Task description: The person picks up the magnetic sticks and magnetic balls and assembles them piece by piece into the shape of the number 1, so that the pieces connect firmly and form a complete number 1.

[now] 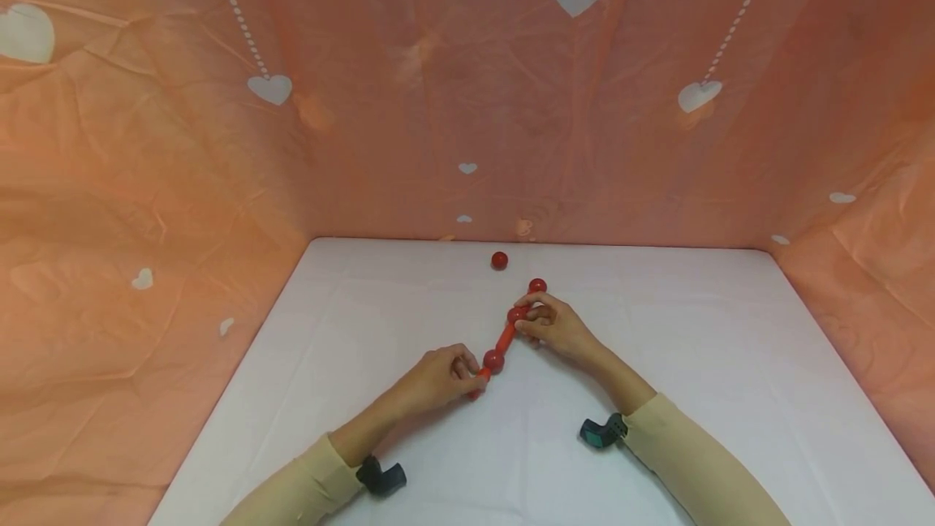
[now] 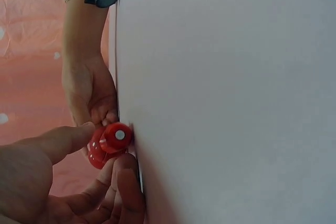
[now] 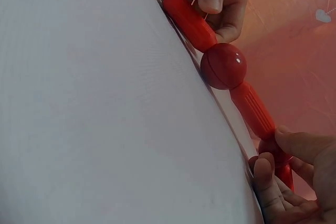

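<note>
A chain of red rods and red balls lies slantwise on the white table in the head view. At its near end my left hand pinches a red rod between thumb and fingers; a pale round dot shows on the rod's end. This rod meets a red ball, and a ribbed red rod runs from that ball to a second one. My right hand grips the second red ball with thumb and fingertips. Past it, a rod partly hidden by the fingers leads to the far ball.
A loose red ball sits near the back edge of the white table. An orange cloth with pale hearts hangs behind and at both sides. Each sleeve cuff carries a dark wrist camera.
</note>
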The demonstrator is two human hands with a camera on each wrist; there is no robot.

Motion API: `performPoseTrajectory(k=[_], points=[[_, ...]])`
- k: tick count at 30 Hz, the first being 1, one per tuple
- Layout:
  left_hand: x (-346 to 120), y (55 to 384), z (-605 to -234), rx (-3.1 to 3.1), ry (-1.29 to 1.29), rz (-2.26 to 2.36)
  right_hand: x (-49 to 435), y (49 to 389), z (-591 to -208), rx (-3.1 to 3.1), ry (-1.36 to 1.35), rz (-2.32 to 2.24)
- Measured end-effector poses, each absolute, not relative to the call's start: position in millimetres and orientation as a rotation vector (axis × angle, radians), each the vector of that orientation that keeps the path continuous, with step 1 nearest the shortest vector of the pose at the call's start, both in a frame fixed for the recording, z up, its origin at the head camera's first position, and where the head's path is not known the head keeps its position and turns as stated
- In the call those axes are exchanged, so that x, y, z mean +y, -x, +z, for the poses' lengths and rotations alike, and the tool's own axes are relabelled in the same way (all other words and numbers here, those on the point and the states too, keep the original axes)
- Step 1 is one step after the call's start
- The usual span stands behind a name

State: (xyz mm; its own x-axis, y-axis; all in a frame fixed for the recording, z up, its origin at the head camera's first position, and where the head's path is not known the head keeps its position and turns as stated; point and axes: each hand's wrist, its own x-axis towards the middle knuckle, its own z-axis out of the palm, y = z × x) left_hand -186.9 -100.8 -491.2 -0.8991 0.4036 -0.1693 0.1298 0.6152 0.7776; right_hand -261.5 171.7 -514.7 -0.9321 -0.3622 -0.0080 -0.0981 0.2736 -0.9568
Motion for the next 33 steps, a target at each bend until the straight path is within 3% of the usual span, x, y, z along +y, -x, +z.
performPoseTrajectory(k=[16,33], points=[[-101,222,-474,2.613,-0.405,1.213,173,264,-517,2.314,0.426,-1.712],[-100,274,-469,2.777,-0.632,1.168,173,264,-517,2.29,0.474,-1.743]])
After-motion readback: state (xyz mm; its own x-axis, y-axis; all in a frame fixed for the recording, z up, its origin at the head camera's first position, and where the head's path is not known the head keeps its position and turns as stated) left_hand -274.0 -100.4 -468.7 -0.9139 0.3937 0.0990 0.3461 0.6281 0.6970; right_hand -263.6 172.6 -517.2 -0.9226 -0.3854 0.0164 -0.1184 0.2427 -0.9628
